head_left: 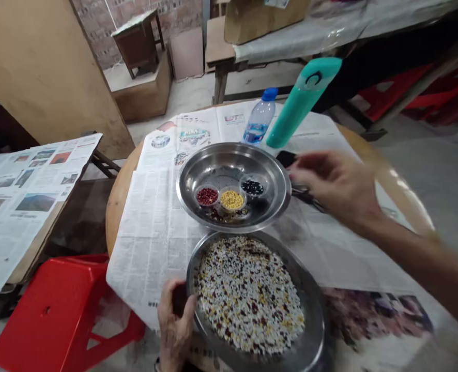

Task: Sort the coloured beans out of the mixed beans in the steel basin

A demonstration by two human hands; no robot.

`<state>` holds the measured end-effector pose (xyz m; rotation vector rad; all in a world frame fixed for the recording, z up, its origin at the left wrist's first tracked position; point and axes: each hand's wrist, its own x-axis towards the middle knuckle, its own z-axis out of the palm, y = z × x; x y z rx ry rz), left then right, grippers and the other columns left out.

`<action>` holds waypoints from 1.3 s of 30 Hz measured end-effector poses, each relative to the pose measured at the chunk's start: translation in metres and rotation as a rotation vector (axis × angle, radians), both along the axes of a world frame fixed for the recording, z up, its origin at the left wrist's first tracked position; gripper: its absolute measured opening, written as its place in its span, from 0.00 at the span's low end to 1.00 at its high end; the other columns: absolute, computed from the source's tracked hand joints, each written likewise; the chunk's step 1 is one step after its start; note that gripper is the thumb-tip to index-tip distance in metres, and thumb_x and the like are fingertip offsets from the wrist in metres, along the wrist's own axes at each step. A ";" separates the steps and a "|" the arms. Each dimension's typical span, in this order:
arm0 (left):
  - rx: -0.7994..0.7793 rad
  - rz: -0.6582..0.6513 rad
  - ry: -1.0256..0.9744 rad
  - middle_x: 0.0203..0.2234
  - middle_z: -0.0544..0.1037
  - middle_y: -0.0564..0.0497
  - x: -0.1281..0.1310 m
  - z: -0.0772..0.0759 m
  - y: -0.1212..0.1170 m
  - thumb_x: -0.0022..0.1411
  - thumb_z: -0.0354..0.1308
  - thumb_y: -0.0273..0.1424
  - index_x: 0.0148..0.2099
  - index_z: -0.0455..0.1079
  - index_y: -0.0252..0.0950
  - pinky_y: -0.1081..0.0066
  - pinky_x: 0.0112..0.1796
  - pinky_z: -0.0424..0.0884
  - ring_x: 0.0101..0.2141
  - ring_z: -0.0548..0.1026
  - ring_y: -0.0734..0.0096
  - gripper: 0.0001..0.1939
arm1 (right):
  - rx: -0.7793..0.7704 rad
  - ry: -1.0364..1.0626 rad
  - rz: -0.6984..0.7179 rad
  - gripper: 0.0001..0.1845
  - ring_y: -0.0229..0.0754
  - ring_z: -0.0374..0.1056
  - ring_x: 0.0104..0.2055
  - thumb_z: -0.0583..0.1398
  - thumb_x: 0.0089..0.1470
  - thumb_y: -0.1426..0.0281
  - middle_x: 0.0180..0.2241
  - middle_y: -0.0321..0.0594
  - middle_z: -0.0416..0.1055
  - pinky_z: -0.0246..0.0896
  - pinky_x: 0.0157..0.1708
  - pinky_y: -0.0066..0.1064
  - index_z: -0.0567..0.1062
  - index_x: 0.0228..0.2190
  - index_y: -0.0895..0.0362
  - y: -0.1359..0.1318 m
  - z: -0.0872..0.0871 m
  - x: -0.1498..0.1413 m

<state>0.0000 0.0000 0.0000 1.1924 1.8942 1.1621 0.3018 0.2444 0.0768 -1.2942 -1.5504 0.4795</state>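
My left hand [173, 323] is at the left rim of a round metal tray [318, 323], thumb against the edge and fingers curled beside it. Across the tray spreads a mix of white, red, yellow and black grains [250, 294]. Behind it stands a steel basin [229, 160] with three small clear cups: red beans [207, 196], yellow grains [231, 199] and black grains [252, 187]. My right hand [337, 183], blurred, is beside the basin's right rim with fingers pinched together. A dark object [286, 158] and a thin dark, shiny item [308, 196] show at its fingers, too blurred to name.
Newspaper [143, 222] covers the round wooden table. A water bottle [259, 118] and a teal flask [304, 101] stand behind the basin. To the left are a red stool [54, 315] and another newspaper-covered table [31, 196]. A cardboard box [263, 20] sits on a table behind.
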 end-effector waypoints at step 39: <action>0.538 -0.338 0.654 0.43 0.72 0.45 0.021 0.016 -0.013 0.62 0.60 0.28 0.47 0.68 0.37 0.58 0.50 0.69 0.46 0.71 0.61 0.11 | 0.156 -0.469 0.306 0.22 0.46 0.69 0.49 0.51 0.55 0.83 0.45 0.44 0.74 0.69 0.49 0.40 0.74 0.47 0.54 -0.191 -0.075 -0.072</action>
